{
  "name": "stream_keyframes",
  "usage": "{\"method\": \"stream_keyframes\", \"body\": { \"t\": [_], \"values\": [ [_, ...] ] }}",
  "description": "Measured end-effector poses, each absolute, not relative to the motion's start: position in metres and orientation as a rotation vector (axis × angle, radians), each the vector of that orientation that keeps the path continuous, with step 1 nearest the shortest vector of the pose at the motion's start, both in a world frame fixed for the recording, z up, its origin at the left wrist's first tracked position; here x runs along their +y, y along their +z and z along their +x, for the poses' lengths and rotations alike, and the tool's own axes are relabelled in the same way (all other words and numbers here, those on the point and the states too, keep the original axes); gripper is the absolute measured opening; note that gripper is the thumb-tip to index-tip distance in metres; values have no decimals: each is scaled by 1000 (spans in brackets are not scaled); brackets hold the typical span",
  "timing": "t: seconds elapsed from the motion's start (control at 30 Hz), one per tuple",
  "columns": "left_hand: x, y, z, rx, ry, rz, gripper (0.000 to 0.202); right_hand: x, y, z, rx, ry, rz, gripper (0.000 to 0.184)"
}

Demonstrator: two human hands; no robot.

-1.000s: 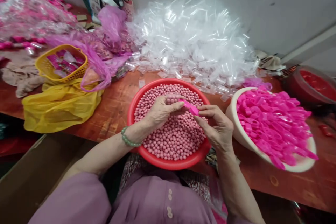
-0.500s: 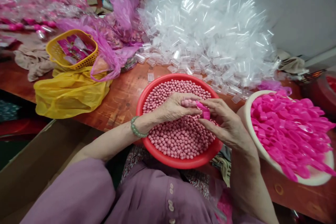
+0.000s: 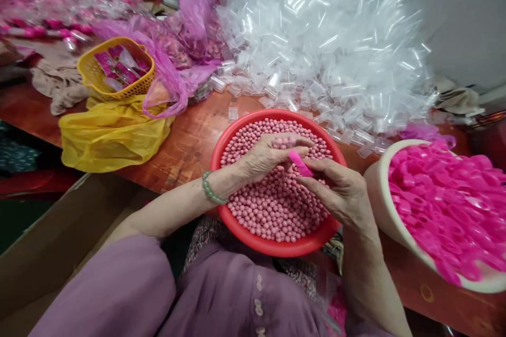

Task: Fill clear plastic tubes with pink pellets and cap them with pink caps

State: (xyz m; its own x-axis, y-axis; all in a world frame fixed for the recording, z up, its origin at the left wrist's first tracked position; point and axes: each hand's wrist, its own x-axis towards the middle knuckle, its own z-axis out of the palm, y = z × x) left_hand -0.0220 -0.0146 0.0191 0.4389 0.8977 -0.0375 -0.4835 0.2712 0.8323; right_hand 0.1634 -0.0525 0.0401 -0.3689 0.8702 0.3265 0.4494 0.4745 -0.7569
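Over the red basin (image 3: pixel 222 205) of round pink beads (image 3: pixel 272 216), both of my hands work close together. My left hand (image 3: pixel 261 158), with a green bead bracelet (image 3: pixel 211 189) at the wrist, is closed around a clear plastic tube (image 3: pixel 283 142) with pink beads showing inside. Between the thumb and fingers of my right hand (image 3: pixel 338 187) is a bright pink plastic cap (image 3: pixel 301 163), tilted, its upper end by my left fingertips. My fingers hide part of the tube, so I cannot tell whether the cap touches it.
A cream tub (image 3: pixel 381 189) heaped with pink plastic pieces (image 3: pixel 446 210) stands at right. Behind the basin lies a big pile of clear plastic tubes (image 3: pixel 324 47). At left are a yellow basket (image 3: pixel 89 66), a yellow bag (image 3: pixel 114 137) and a purple bag (image 3: pixel 195 5).
The pink cap has turned in my right fingers and now shows a narrow, slanted side. The whole view has shifted slightly; my left hand keeps its hold on the tube.
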Motion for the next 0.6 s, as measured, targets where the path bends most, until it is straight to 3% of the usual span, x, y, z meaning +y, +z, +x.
{"method": "stream_keyframes", "body": {
  "t": [0.23,0.43,0.5,0.6],
  "values": [
    [-12,19,-27,451,946,693,30,-50,34,165,-1749,734,-1199,25],
    [-12,20,-23,543,966,803,33,-50,44,162,-2182,437,-1131,7],
    [-13,20,-21,616,1013,939,32,-52,46,161,-2188,428,-1162,16],
    [-16,22,-17,711,1088,1104,33,-55,45,160,-2109,464,-1197,51]
  ]
}}
